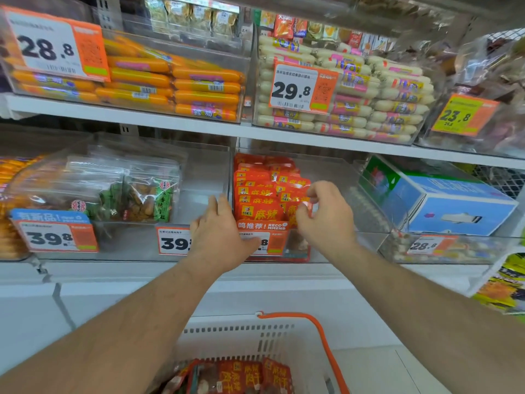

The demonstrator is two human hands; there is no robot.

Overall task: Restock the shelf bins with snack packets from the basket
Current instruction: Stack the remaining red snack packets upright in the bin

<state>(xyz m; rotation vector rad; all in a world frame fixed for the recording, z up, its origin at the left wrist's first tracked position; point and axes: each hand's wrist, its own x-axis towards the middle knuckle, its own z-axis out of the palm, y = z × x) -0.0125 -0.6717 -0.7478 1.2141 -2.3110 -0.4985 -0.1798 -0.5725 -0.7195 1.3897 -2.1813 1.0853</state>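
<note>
Head view: red snack packets (257,191) seen stacked in left part of clear shelf bin (335,177), right part bare. One red packet pinched by right hand (324,214) at stack's near right edge. Left hand (218,228) held flat, fingers straight, beside bin's left wall. More packets left in basket (284,334) below; restocking judged partway.

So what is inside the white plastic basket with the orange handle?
The white plastic basket holds red snack packets. The frame edge and the left forearm hide the rest of its inside.
</note>
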